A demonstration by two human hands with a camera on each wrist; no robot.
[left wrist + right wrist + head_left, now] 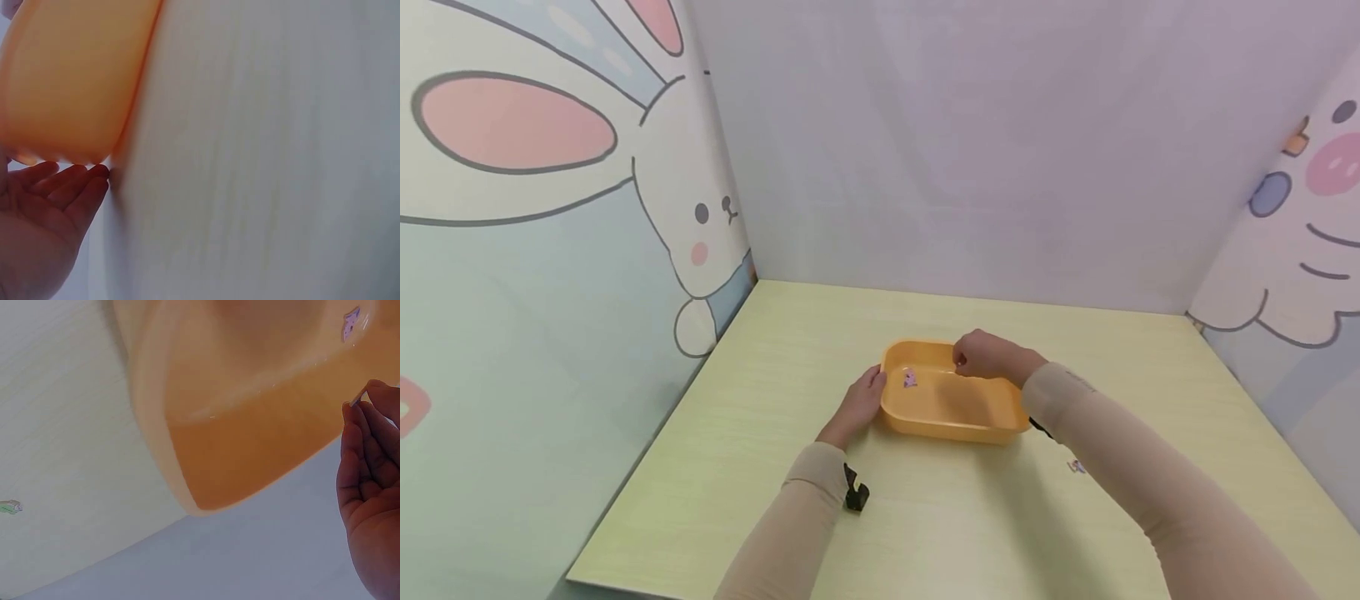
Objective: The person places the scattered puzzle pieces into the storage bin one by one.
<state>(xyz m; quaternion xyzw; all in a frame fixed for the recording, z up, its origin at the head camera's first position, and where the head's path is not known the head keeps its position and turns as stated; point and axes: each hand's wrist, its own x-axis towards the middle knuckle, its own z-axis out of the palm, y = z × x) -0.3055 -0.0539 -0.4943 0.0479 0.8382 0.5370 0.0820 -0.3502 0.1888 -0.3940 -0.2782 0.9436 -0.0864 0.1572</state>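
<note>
A shallow orange plastic basin stands on the table in the head view. The fingers of my left hand lie against its left end; in the left wrist view those fingers are nearly straight along the outer wall. Over the basin's far side, my right hand pinches a small thin flat piece between thumb and fingertips, seen edge-on in the right wrist view. Inside the basin, toward its left end, lies a small pink and purple cutout.
Another small flat cutout lies on the pale yellow table, beside my right forearm. Black wrist mount shows at the left cuff. Walls printed with cartoon animals rise left and right, and a plain pale wall stands behind.
</note>
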